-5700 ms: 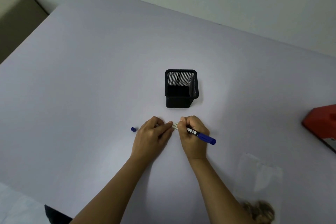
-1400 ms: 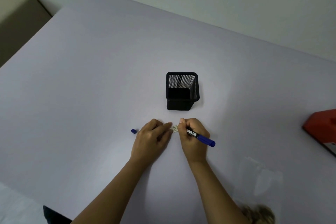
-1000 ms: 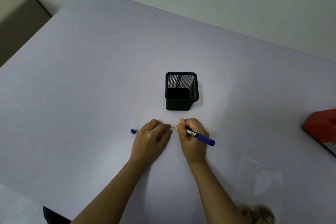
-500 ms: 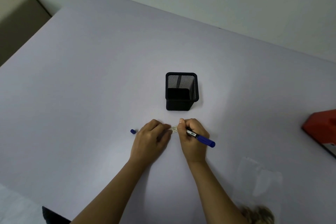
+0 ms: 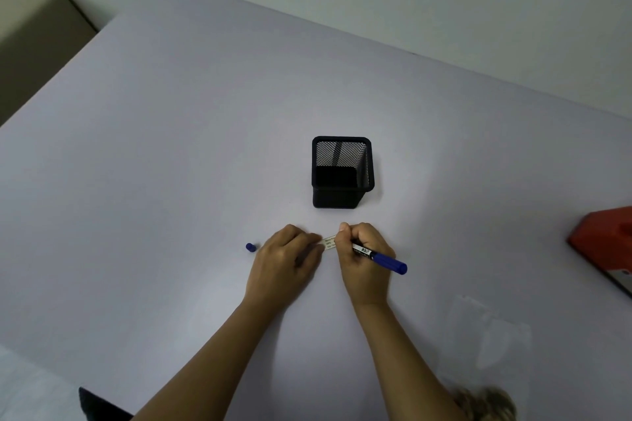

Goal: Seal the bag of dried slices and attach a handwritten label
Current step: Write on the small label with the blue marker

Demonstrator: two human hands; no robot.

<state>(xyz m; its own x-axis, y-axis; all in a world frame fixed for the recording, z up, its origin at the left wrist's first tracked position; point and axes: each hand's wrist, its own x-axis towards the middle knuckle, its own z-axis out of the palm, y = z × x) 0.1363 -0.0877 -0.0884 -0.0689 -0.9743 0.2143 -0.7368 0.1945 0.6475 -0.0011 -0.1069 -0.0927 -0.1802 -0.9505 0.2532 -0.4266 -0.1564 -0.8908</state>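
Observation:
A small white label (image 5: 329, 243) lies on the pale table (image 5: 171, 164), in front of the black mesh pen holder. My left hand (image 5: 285, 260) rests flat on the table with its fingertips pressing the label's left end. My right hand (image 5: 363, 256) grips a blue marker (image 5: 379, 257), tip down on the label, blue end pointing right. The marker's blue cap (image 5: 250, 247) lies left of my left hand. A clear plastic bag (image 5: 489, 345) lies at the lower right, with brownish dried slices (image 5: 487, 403) at its near end.
The black mesh pen holder (image 5: 342, 171) stands upright just beyond my hands. A red device (image 5: 605, 239) sits at the table's right edge. A beige piece of furniture (image 5: 30, 31) stands off the table's far left corner.
Hardly anything differs: both hands stay on the label, with the marker shifting only slightly over it.

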